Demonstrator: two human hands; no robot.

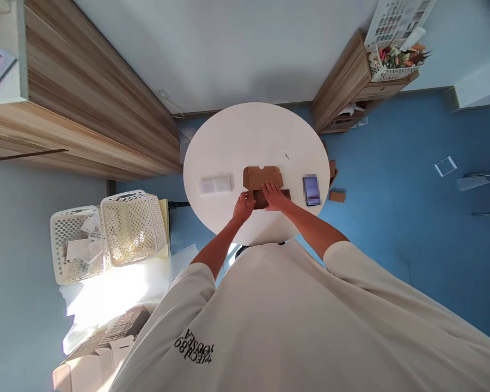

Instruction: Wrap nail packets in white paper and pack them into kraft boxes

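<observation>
A small brown cardboard box (263,177) lies on the round white table (253,130), its lid flap folded back flat, away from me. At the left end of the box, my left hand (244,207) has its fingers curled against the side. My right hand (274,196) reaches across the tray part, its fingers spread at the back fold and its thumb toward the front edge. Much of the box's inside is hidden under this hand. Left of the box are white, translucent packets (216,185). A phone (311,190) with a lit, blurred screen rests at the right.
White perforated baskets (133,228) stand at the left, one with papers inside. Flattened cardboard (102,359) is stacked at lower left. Brown cardboard pieces (337,196) lie on the blue floor beyond the table's right edge. Wooden cabinets (118,92) flank the table.
</observation>
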